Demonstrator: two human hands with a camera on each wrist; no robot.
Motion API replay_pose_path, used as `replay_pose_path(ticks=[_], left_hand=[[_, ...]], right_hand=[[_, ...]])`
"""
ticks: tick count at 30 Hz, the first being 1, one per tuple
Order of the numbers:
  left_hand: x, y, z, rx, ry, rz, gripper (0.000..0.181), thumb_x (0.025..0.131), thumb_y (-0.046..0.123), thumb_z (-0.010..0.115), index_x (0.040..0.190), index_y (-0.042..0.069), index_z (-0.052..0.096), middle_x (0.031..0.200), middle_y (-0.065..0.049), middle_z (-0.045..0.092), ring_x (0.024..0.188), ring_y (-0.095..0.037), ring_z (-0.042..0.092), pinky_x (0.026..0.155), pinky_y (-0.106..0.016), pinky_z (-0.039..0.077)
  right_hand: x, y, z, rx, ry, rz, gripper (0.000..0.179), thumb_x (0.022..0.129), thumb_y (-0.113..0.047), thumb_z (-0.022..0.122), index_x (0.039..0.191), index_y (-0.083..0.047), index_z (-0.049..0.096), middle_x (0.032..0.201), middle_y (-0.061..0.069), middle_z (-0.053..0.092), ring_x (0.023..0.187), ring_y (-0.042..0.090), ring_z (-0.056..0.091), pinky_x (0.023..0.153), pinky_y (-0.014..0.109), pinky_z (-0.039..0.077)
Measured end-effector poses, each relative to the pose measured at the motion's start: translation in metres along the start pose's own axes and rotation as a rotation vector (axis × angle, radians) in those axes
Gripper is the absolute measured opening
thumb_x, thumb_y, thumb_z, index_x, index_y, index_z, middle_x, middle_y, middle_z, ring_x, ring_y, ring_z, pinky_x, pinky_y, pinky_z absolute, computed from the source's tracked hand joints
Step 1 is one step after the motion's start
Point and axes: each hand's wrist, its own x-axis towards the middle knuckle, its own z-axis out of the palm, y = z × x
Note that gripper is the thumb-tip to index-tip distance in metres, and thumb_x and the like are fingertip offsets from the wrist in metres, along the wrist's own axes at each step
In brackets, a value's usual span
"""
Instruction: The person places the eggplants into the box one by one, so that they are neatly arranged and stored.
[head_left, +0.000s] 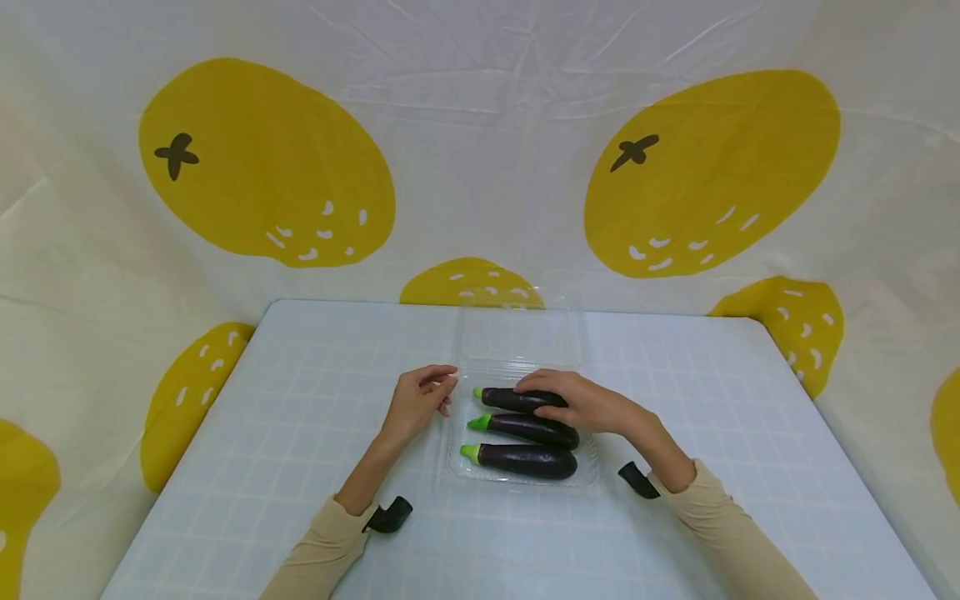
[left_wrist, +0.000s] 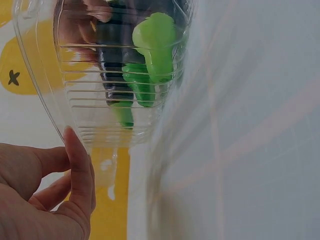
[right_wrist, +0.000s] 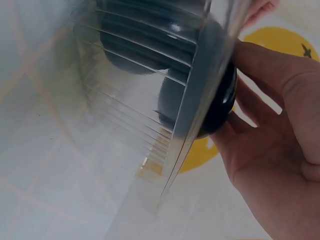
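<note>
Three dark purple eggplants with green stems lie side by side in a clear plastic clamshell container [head_left: 588, 471], stems to the left. My right hand [head_left: 588, 402] reaches over the far eggplant [head_left: 498, 398], fingers on its far side and thumb on its near side, holding it near the blunt end. The middle eggplant [head_left: 528, 428] and the near eggplant [head_left: 525, 461] lie untouched. At the container's left rim is my left hand [head_left: 420, 402], its fingers loosely bent; the left wrist view shows a fingertip [left_wrist: 69, 132] at the rim, though contact is unclear.
The container's clear lid [head_left: 520, 337] stands open toward the back of the table. A pale checked cloth covers the table [head_left: 322, 358]. Behind it hangs a white curtain [head_left: 480, 167] with yellow fruit prints. Black wrist devices [head_left: 390, 515] sit at both cuffs.
</note>
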Motion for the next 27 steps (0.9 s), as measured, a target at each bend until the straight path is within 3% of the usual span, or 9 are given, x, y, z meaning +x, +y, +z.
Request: replay_pose_path(ticks=[12, 27], left_hand=[[0.001, -0.002, 0.0, 0.019, 0.0, 0.017, 0.026, 0.098, 0.005, 0.069, 0.121, -0.008, 0.07, 0.097, -0.029, 0.067, 0.052, -0.012, 0.058, 0.054, -0.021, 0.053], [0.0, -0.001, 0.002, 0.026, 0.007, -0.002, 0.027, 0.099, 0.006, 0.069, 0.122, -0.007, 0.07, 0.099, -0.028, 0.068, 0.055, -0.013, 0.059, 0.056, -0.021, 0.053]], right_hand=[[0.003, -0.01, 0.005, -0.06, -0.056, 0.049, 0.036, 0.097, 0.0, 0.068, 0.133, 0.0, 0.064, 0.133, 0.013, 0.065, 0.126, 0.032, 0.057, 0.106, 0.049, 0.047], [0.001, -0.007, 0.014, -0.077, -0.027, 0.043, 0.03, 0.098, 0.004, 0.065, 0.128, 0.002, 0.065, 0.128, 0.013, 0.067, 0.121, 0.03, 0.061, 0.103, 0.045, 0.051]])
